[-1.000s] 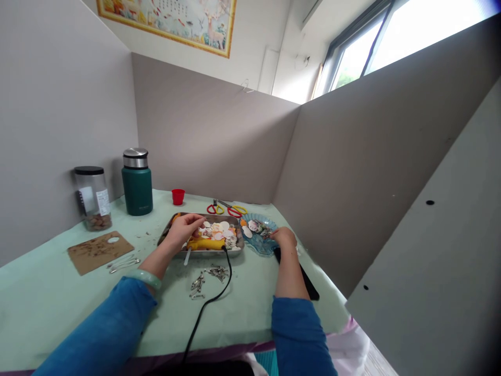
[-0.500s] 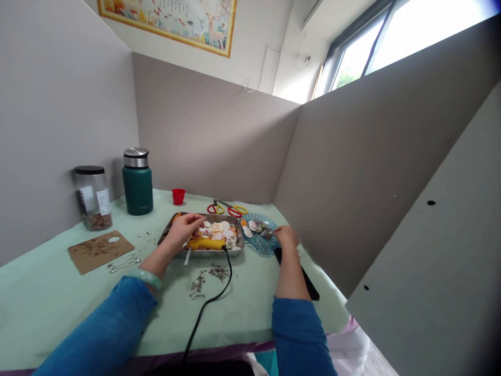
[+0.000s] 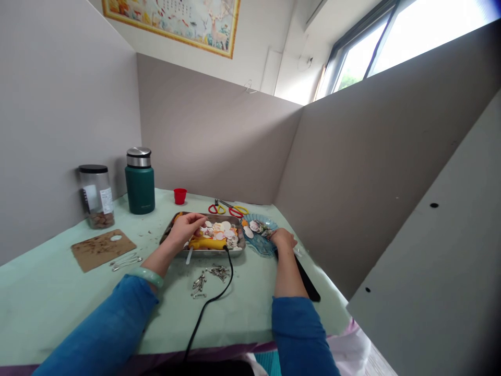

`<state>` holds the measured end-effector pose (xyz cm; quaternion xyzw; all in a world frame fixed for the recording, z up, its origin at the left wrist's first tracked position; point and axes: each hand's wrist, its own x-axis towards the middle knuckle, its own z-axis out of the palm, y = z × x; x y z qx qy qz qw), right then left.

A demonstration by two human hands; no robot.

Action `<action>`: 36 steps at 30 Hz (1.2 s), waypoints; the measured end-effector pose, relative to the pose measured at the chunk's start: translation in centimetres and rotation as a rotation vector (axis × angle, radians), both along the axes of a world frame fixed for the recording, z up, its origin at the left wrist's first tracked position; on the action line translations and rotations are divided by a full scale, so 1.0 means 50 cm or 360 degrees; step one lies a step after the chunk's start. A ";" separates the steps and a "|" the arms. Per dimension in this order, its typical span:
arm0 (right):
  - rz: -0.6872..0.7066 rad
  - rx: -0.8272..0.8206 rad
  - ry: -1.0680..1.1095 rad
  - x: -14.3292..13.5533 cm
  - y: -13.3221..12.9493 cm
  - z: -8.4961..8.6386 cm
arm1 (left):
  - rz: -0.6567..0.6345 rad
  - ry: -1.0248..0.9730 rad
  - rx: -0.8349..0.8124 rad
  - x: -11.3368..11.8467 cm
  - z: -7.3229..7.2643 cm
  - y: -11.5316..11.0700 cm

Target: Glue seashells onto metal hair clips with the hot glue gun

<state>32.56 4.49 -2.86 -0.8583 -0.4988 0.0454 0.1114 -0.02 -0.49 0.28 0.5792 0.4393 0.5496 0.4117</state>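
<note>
My left hand (image 3: 188,230) is over the left part of a metal tray (image 3: 203,253), fingertips pinched together; whatever they hold is too small to make out. Pale round pieces (image 3: 225,230) fill the tray, and a yellow glue gun (image 3: 209,243) with a black cord lies across its near side. At the right, my right hand (image 3: 284,238) reaches down at the edge of a blue plate (image 3: 261,245), its fingers bent and mostly hidden behind the hand. Finished-looking decorated pieces (image 3: 256,226) lie on that plate. Several small metal clips (image 3: 199,283) sit on the cloth before the tray.
Scissors (image 3: 237,211) and a red cup (image 3: 180,196) stand behind the tray. Leftward are a green thermos (image 3: 140,188), a clear jar (image 3: 97,201), a stained cardboard piece (image 3: 102,249) and larger metal pins (image 3: 127,261). A black strip (image 3: 309,282) lies under my right forearm. Panels enclose the table.
My right hand has moved slightly left and lower, in over the blue plate's edge. My left hand keeps its pinch above the tray. The view has shifted a little.
</note>
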 end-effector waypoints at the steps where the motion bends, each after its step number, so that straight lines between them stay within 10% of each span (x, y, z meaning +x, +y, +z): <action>1: -0.0039 -0.0017 0.0015 -0.001 0.000 0.001 | 0.0000 -0.0001 0.0000 0.000 0.000 0.000; 36: 0.0022 -0.0167 0.0033 -0.006 0.004 0.000 | -0.0001 0.0005 0.0006 0.000 0.001 -0.002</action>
